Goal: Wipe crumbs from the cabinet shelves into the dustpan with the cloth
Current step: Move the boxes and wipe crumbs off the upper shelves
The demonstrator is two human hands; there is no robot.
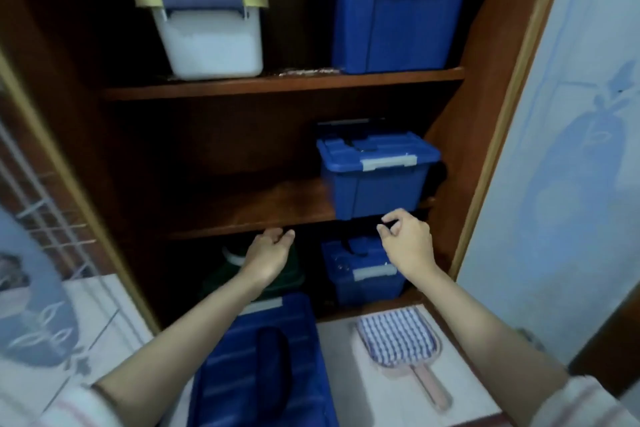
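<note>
Forearms rise from the bottom corners; both hands hover empty at the middle shelf (242, 206) edge, left hand (272, 248) flat and relaxed, right hand (407, 237) loosely curled. Lower right of centre, the striped cloth (396, 334) lies in the dustpan (430, 386), handle pointing toward the camera, directly below the nearer right hand.

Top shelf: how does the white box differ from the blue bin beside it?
The white box has a pale yellow lid; the blue bin is blue all over, lid included. The white box is smaller and lower than the blue bin. The white box carries a wide blue flap on its front, the blue bin a grey clip at its lid edge. Both stand upright, lidded, on the top shelf.
</note>
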